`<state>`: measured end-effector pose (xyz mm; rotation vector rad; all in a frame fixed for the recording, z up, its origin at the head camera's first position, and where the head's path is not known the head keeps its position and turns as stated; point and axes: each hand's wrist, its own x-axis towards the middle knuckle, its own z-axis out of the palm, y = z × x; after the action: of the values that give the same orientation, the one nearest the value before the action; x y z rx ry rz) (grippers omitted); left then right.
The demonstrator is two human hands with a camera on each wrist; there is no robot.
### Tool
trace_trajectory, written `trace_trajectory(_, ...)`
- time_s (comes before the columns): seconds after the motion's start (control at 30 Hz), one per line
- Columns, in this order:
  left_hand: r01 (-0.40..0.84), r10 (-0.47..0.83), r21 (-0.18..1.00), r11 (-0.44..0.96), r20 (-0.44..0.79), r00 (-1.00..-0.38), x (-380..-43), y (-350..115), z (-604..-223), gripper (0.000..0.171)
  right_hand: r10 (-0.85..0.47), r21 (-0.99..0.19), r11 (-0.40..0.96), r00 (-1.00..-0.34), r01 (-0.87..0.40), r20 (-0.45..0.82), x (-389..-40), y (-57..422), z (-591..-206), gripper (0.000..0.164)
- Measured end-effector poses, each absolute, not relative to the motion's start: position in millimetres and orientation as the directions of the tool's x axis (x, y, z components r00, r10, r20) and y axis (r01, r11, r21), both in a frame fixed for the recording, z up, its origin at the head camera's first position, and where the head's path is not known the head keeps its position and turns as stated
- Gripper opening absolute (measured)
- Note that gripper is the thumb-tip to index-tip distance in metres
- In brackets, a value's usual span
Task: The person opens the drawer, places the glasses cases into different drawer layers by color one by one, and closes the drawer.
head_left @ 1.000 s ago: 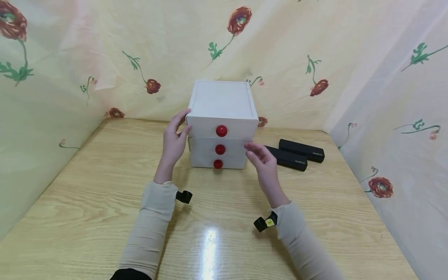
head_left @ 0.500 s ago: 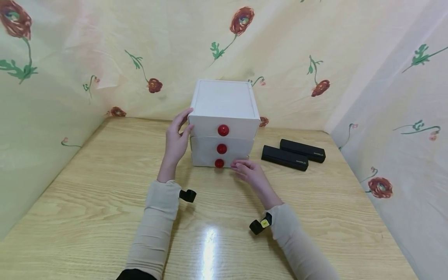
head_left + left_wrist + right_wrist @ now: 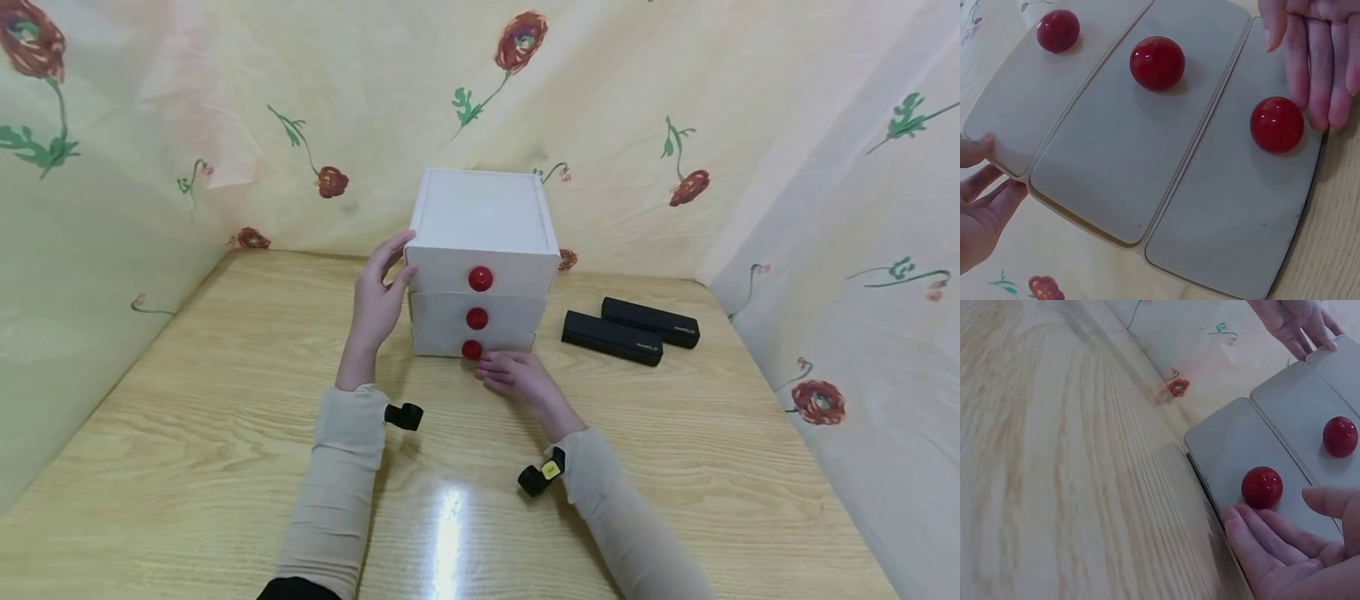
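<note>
A small white chest of drawers (image 3: 483,212) with three drawers stands at the back of the table, all three fronts flush. Each front has a round red knob; the bottom knob (image 3: 1262,487) is the lowest of them. My left hand (image 3: 377,304) rests on the chest's upper left corner, thumb on the top drawer's front and fairly straight fingers along the side. Palm up, my right hand (image 3: 519,379) lies low at the bottom drawer. Its straight fingers (image 3: 1319,75) reach beside and just under the bottom knob, with the thumb apart. Whether they touch the knob I cannot tell.
Two black oblong cases (image 3: 612,337) lie side by side on the wood-grain table (image 3: 225,400), right of the chest. A flower-patterned sheet (image 3: 247,100) hangs behind and along both sides. Both wrists wear small black cameras.
My right hand has come down and left from the chest's right side to the bottom knob, turning palm up. My left hand has stayed on the corner. The drawers have not moved.
</note>
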<state>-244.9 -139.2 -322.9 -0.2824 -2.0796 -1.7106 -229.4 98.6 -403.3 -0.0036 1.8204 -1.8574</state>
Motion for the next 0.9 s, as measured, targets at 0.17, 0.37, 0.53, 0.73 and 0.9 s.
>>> trace_trajectory(0.17, 0.397, -0.098, 0.892, 0.215, 0.424, -0.9, -242.8, -143.2, -322.2, 0.042, -0.373, -0.915, -0.005, -0.85, 0.404, -0.373, -229.7, 92.0, -405.4, 0.038)
trace_trajectory(0.37, 0.423, -0.025, 0.882, 0.207, 0.437, -0.899, -242.7, -148.8, -321.1, 0.044, -0.383, -0.885, -0.053, -0.828, 0.463, -0.41, -231.4, 86.8, -407.5, 0.038)
trace_trajectory(0.53, 0.425, 0.004, 0.887, 0.179, 0.432, -0.902, -242.7, -150.3, -320.2, 0.045, -0.386, -0.863, -0.07, -0.811, 0.501, -0.44, -233.9, 82.8, -408.9, 0.042)
trace_trajectory(0.73, 0.367, -0.032, 0.912, 0.182, 0.379, -0.925, -242.1, -147.9, -317.0, 0.044, -0.38, -0.861, -0.076, -0.813, 0.503, -0.442, -237.6, 79.3, -409.7, 0.043)
trace_trajectory(0.9, 0.352, -0.069, 0.918, 0.179, 0.369, -0.927, -244.4, -146.8, -315.3, 0.043, -0.364, -0.866, -0.065, -0.82, 0.495, -0.442, -241.7, 75.2, -409.6, 0.041)
